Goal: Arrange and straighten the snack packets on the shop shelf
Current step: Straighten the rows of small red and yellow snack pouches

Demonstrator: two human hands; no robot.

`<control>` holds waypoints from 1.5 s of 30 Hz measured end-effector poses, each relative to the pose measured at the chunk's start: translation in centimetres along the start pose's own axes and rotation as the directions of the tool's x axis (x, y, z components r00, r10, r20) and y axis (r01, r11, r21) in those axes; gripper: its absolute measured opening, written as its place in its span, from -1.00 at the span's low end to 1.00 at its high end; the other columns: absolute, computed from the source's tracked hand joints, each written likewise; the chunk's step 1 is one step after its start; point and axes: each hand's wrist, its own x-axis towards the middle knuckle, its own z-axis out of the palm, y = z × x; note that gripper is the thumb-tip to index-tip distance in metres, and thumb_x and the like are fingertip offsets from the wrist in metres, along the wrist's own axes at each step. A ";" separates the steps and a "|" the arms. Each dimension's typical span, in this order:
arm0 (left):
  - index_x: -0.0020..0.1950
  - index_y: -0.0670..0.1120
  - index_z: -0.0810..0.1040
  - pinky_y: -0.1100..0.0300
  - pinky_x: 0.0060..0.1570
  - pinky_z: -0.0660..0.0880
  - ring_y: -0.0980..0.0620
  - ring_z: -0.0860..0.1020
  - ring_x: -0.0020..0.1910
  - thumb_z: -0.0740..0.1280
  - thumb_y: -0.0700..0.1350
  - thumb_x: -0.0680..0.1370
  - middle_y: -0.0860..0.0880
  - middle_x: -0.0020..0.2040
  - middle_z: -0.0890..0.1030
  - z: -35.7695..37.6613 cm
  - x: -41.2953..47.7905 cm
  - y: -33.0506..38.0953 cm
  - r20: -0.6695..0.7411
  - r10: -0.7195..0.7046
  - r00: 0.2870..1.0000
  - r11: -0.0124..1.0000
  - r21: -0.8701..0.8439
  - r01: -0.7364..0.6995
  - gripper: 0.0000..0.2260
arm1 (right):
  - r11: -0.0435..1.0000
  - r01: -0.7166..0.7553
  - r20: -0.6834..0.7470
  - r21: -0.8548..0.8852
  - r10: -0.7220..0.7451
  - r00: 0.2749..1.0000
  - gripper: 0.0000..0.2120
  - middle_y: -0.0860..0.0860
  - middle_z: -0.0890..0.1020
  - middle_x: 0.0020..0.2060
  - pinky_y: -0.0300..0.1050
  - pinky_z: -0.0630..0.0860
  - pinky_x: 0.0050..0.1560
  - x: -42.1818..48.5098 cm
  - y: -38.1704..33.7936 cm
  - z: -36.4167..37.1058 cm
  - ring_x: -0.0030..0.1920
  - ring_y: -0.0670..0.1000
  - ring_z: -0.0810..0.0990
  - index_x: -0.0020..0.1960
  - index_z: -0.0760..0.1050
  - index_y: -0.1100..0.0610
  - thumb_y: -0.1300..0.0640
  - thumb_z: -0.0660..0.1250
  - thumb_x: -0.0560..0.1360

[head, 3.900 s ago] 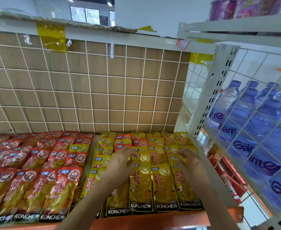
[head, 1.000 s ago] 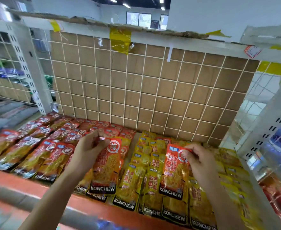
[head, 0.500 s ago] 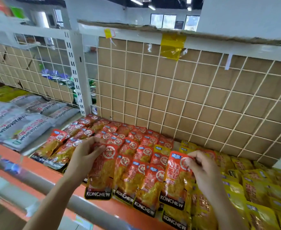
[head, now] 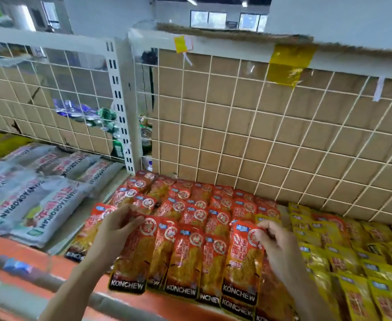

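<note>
Fingers [head: 263, 236] of the right hand [head: 277, 250] pinched the top of a red packet [head: 243, 260]. The left hand [head: 117, 231] gripped the top of a second red packet [head: 132, 258], thumb over it. Both lay over the front row of the red block [head: 197, 212] by the orange shelf lip [head: 23, 250]. Likely step: refiling strays. Next calls for laying them flat, edges aligned. A second earlier both hung nearer the yellow packets [head: 352, 256].

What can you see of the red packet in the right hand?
The red packet is a glossy plastic pouch: red top with a round emblem and blue tag, clear middle showing orange-yellow snack, black bottom band reading KONCHEW. It sits over the front row of other red packets, next to the yellow packets. The right hand pinches its top end.
</note>
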 end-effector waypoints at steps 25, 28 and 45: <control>-0.13 -0.07 0.49 0.54 -0.24 0.37 0.29 0.46 -0.22 0.38 -0.23 0.48 0.18 -0.22 0.51 12.2 2.5 1.6 0.409 0.193 0.892 0.950 0.149 -0.273 -0.90 | 0.874 -0.105 -0.063 -0.474 0.085 0.994 -0.94 -0.18 0.52 -0.16 -0.28 0.46 -0.06 -1.8 -0.7 1.7 -0.07 -0.17 0.53 -0.04 0.49 0.03 0.06 0.27 0.53; -0.14 -0.05 0.46 0.58 -0.22 0.35 0.35 0.42 -0.25 0.37 -0.25 0.48 0.24 -0.25 0.46 12.4 2.4 1.6 0.440 0.218 0.871 0.929 0.180 -0.323 -0.86 | 0.848 -0.072 -0.057 -0.525 0.049 0.997 -0.91 -0.17 0.51 -0.10 -0.30 0.41 -0.03 -1.7 -0.4 1.7 -0.01 -0.17 0.50 -0.02 0.49 0.02 0.04 0.26 0.53; 0.02 -0.02 0.52 0.31 -0.04 0.43 0.12 0.47 0.01 0.36 -0.14 0.49 0.12 -0.01 0.50 12.4 2.4 -0.3 0.425 0.356 0.832 0.800 0.321 -0.507 -0.88 | 0.826 -0.076 -0.098 -0.559 0.025 0.995 -0.72 -0.11 0.44 0.20 -0.18 0.28 0.27 -2.4 0.9 2.0 0.27 -0.09 0.37 0.25 0.42 0.00 0.01 0.19 0.56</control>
